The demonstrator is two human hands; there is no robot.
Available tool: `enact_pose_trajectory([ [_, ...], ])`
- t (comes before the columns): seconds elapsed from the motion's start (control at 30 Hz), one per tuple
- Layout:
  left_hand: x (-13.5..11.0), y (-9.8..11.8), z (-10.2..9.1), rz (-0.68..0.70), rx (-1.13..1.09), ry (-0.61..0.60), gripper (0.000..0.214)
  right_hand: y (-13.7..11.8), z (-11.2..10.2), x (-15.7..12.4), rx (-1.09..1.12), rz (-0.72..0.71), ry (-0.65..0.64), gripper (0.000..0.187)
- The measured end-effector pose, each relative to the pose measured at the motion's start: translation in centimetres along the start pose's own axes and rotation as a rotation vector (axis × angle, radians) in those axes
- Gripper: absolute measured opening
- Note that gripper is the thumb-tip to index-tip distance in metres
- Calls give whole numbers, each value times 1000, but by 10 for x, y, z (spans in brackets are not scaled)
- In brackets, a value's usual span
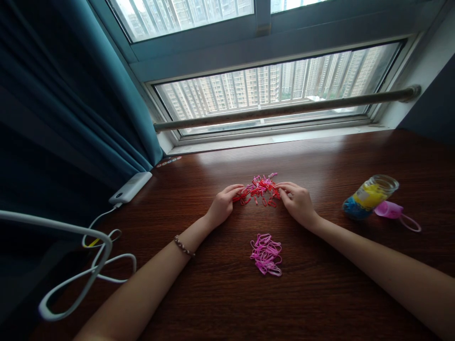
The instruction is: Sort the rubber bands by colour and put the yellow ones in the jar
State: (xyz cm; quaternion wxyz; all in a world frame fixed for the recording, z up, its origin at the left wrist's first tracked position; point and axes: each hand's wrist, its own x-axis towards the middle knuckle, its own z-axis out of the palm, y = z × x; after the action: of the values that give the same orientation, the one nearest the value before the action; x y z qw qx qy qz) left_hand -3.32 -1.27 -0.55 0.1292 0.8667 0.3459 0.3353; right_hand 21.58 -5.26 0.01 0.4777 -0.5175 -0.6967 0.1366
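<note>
A mixed pile of small red and pink rubber bands (pixel 261 187) lies on the dark wooden table. At its left edge, my left hand (pixel 222 203), with a braided bracelet on the wrist, pinches among red bands. From the right side my right hand (pixel 296 201) reaches in, its fingertips closed on bands at the pile's edge. Exactly which bands the fingertips hold is partly hidden. Nearer to me, between my forearms, sits a separate heap of pink rubber bands (pixel 266 255).
To the right, a tilted glass jar (pixel 368 196) holds yellow and blue bands, beside a pink cup-shaped piece with a loop (pixel 389 210). On the left lie a white power bank (pixel 131 187) and a white cable (pixel 117 258). A metal rail (pixel 284 110) crosses the window behind the table.
</note>
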Motion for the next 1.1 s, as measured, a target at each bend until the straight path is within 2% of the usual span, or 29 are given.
enact_pose_trajectory([
  [0.2, 5, 5, -5, -166, -86, 191, 17, -1, -5, 3, 172, 260, 36, 16],
  [0.33, 4, 3, -5, -256, -134, 246, 9, 1, -5, 4, 255, 336, 23, 16],
  [0.5, 3, -3, -4, -321, -143, 276, 7, 6, -2, 4, 355, 330, 37, 18],
  [0.83, 3, -5, -5, -383, -150, 272, 21, 16, 1, 6, 220, 261, 24, 24],
  [1.1, 3, -8, -3, -463, -291, 301, 24, 9, -2, 6, 263, 288, 30, 24],
])
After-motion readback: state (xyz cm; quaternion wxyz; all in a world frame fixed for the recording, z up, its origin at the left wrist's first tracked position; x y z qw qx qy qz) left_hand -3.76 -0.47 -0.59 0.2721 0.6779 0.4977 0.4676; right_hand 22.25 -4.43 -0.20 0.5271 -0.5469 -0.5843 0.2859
